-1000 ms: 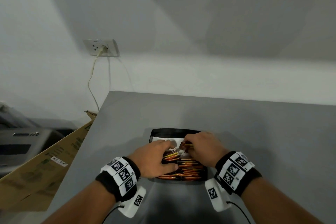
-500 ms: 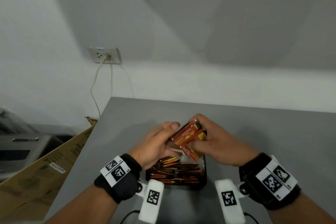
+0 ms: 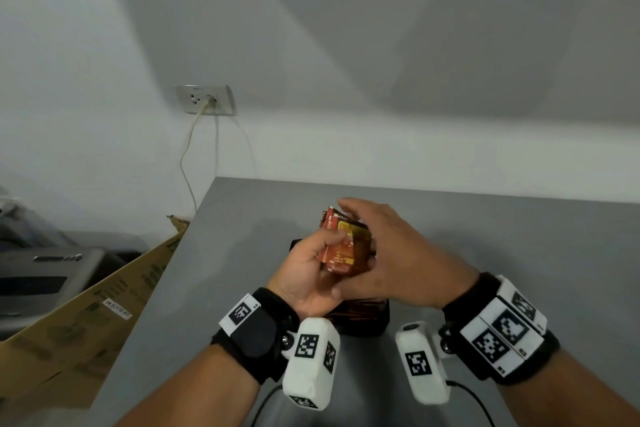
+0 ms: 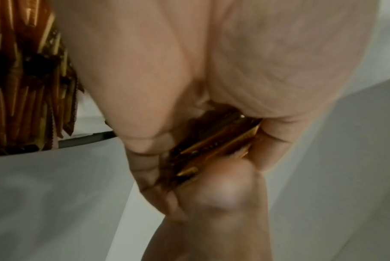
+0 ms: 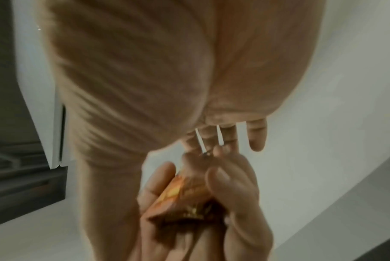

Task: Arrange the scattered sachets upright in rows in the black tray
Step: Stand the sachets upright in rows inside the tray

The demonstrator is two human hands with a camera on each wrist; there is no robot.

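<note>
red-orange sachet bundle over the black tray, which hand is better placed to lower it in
Probably left: the left hand grips the red-orange foil sachet bundle, thumb across it; the right hand only touches it, fingers straight.

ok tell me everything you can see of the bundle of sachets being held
The bundle of sachets is a small stack of flat, glossy packets, red and orange with a yellow patch and dark brown areas; the print is too blurred to read. It is held tilted in the air above the black tray, edges uneven. The left hand grips it, thumb on the front face; the right hand lays its fingers over the top and far side.
</note>
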